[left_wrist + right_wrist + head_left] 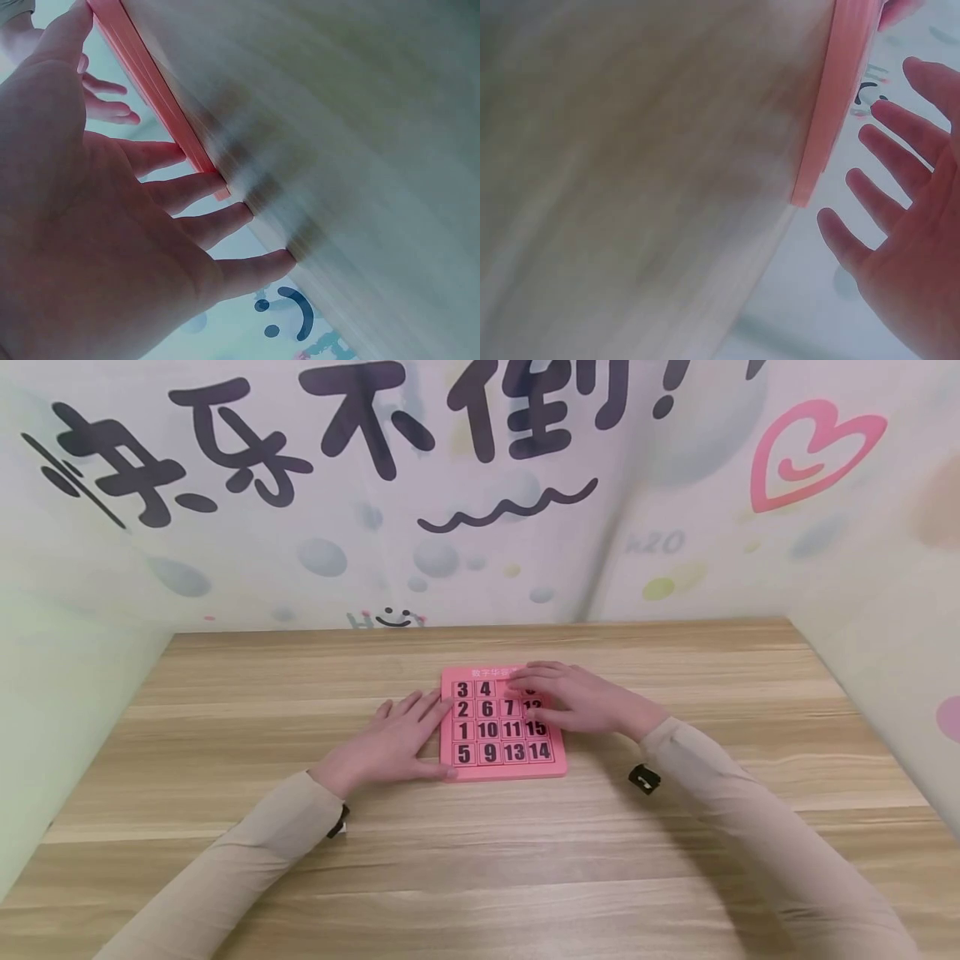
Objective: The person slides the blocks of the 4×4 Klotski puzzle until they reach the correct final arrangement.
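Observation:
A pink sliding number puzzle [502, 771] lies flat on the wooden table, its square tiles bearing black numbers. My left hand [390, 745] rests beside its left edge, fingers spread, with the thumb at the lower left corner. In the left wrist view, some fingertips of that hand [112, 217] touch the puzzle's side [161, 94], while others reach the tabletop. Over the upper right of the puzzle is my right hand [577, 695], hiding part of the top row. The right wrist view shows its fingers [896, 161] extended and apart above the puzzle's edge [829, 112].
The wooden table [495, 868] spreads around the puzzle. Behind it stands a white wall [262, 577] with black characters, coloured dots and a pink heart [813, 456]. Dark straps with small devices are at both wrists, one [645, 778] below the right cuff.

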Motion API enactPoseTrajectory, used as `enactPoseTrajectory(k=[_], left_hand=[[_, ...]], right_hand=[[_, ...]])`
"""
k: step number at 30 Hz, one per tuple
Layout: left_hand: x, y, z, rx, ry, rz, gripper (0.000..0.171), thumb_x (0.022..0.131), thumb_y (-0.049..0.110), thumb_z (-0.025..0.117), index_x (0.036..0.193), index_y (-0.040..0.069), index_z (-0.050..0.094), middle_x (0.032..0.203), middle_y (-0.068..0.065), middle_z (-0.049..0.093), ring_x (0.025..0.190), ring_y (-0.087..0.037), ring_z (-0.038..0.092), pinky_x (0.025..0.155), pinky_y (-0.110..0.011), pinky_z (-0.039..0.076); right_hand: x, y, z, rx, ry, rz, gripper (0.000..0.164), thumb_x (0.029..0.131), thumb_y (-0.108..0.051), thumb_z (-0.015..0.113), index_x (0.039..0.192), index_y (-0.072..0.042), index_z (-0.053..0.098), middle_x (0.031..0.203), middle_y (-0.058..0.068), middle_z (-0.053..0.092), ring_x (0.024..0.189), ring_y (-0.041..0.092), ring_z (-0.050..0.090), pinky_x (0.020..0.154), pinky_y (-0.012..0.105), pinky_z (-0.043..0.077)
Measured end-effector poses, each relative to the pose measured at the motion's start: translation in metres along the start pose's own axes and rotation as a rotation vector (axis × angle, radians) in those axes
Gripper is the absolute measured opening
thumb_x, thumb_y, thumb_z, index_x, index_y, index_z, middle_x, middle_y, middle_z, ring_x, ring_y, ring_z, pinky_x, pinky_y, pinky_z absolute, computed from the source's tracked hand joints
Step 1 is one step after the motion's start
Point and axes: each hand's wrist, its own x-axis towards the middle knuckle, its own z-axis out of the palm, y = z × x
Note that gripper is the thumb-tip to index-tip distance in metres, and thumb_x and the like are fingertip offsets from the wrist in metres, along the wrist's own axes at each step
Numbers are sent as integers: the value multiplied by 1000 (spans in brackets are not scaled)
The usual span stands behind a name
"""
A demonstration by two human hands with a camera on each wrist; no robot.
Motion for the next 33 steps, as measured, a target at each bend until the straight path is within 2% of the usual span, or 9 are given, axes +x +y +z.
enactPoseTrajectory(k=[7,16,25,33], left_hand=[[0,-1,0,-1,3,5,102,84,68,57,155,7,17,159,-16,11,144,-40,8,110,-65,8],[0,0,0,6,-7,1,102,84,69,56,156,9,15,160,-14,9,144,-39,8,111,-64,7],[-1,0,-1,13,-1,8,102,84,69,56,155,7,16,160,-16,10,144,-41,9,110,-65,8],[-1,-1,1,17,1,7,101,85,68,55,155,8,16,160,-15,10,144,-40,9,111,-64,8]], right_hand=[[10,-5,-2,-8,-6,-14,49,98,-30,57,142,-9,50,148,11,42,138,37,30,110,59,24],[20,-10,3,-45,-60,-32,49,99,-34,52,141,-11,50,147,8,44,139,34,30,109,59,25],[21,-12,8,-72,-115,22,51,99,-36,52,145,-15,46,152,6,37,141,32,26,111,59,20],[19,-11,8,-62,-112,39,50,99,-36,51,145,-16,46,152,4,36,142,30,24,112,59,17]])
